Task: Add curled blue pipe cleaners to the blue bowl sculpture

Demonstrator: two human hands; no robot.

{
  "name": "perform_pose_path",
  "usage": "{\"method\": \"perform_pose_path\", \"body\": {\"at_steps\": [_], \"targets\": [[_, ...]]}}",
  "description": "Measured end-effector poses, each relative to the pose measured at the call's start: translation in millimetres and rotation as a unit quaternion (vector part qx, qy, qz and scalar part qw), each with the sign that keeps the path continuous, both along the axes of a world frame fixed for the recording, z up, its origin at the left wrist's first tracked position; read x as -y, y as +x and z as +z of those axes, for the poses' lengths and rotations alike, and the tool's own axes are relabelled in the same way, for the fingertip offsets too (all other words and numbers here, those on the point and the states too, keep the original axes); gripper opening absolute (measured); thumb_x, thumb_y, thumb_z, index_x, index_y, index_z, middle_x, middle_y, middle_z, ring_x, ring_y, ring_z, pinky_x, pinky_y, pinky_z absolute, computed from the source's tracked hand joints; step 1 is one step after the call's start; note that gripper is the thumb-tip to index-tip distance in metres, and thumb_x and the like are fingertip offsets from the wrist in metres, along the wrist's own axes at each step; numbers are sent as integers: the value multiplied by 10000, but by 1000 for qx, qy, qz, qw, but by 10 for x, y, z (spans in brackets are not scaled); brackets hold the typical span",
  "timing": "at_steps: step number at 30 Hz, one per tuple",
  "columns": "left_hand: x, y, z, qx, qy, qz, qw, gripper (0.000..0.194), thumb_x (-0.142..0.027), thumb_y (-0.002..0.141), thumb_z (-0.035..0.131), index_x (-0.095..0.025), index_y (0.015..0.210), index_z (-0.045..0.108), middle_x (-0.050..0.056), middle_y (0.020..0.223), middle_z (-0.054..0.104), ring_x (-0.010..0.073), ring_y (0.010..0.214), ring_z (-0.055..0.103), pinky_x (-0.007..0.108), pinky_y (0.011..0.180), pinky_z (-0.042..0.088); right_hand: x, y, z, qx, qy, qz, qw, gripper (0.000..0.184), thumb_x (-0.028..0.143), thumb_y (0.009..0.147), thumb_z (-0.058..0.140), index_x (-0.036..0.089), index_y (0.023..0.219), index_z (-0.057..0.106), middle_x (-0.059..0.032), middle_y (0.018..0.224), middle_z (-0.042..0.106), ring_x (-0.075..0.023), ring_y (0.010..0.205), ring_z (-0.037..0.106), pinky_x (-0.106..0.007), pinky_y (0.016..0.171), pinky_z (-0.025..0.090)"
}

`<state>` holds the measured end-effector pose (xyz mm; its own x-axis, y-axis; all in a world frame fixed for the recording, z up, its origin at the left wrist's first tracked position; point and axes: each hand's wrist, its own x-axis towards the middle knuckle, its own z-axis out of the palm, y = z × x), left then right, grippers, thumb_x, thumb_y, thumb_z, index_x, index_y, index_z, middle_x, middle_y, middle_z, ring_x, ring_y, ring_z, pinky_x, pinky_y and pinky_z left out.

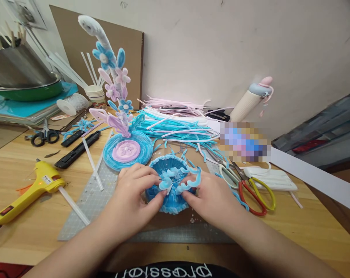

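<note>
Counted one wavy strip (179,170), one blue bowl-shaped piece (175,204), one glue gun (32,188) at left. Found strip between left hand (138,187) and right hand (211,195), pinched by both, over piece.

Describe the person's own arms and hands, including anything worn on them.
The left hand and right hand are ungloved, with no ring, watch or bracelet to be seen. Both forearms are bare, with no sleeve or marking in view. At the bottom edge, a black garment bears white lettering.
</note>
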<state>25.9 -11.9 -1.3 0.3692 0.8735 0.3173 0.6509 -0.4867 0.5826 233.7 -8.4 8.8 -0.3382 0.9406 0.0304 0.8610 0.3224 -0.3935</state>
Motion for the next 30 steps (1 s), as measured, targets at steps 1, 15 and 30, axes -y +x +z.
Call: {"method": "perform_pose_path", "body": {"at_steps": [1, 15, 30], "targets": [[1, -1, -3, -3, 2, -1, 1000, 81, -239, 843, 610, -240, 826, 689, -15, 891, 687, 211, 889, 588, 390, 789, 336, -2, 1, -1, -4, 2, 2, 1000, 124, 156, 777, 631, 238, 781, 724, -8, 798, 716, -200, 776, 622, -274, 638, 335], [-16, -9, -87, -12, 9, 16, 1000, 262, -272, 856, 618, -300, 1113, 663, 4, 999, 691, 252, 975, 598, 445, 840, 365, -20, 0, -2, -21, 1, 16, 1000, 127, 142, 777, 636, 242, 793, 713, 6, 849, 720, -194, 809, 626, -281, 667, 356], [-37, -1, -114, -14, 16, 19, 1000, 292, -265, 842, 629, -287, 1132, 647, 23, 1015, 685, 260, 984, 596, 458, 853, 372, -30, -11, 13, -28, -13, 6, 1000, 116, 134, 789, 607, 213, 766, 689, -6, 809, 663, -175, 764, 593, -271, 654, 347]]}}
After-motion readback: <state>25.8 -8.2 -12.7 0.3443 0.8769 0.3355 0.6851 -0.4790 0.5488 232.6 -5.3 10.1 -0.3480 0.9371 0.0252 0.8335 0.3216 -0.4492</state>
